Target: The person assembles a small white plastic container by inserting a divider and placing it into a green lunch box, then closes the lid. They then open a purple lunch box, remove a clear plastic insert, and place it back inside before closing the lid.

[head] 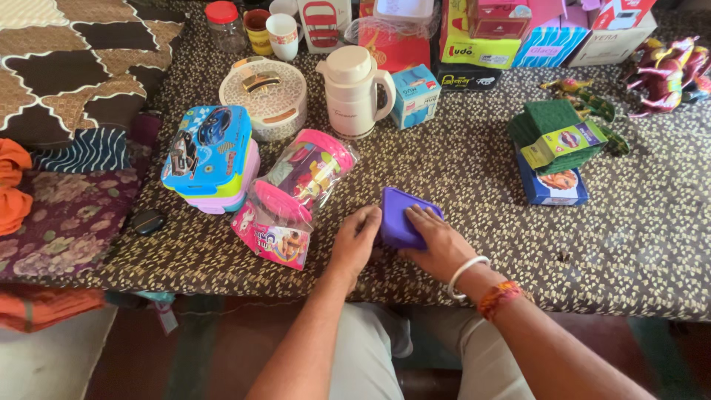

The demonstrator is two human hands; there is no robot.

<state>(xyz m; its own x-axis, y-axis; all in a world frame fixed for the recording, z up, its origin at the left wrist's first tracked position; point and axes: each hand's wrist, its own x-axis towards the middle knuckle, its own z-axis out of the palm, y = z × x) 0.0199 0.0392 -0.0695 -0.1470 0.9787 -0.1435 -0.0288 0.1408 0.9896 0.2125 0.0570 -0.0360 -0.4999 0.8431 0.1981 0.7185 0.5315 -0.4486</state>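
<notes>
Pressing on one purple square box [401, 215] near the front edge of the patterned desk [637, 244], the right hand [438, 244] lies flat with fingers spread on its lid. The left hand [355, 238] curls loosely against its left side. Just left lie one pink wrapped bottle [300, 185] and two stacked lunch boxes [209, 158].
</notes>
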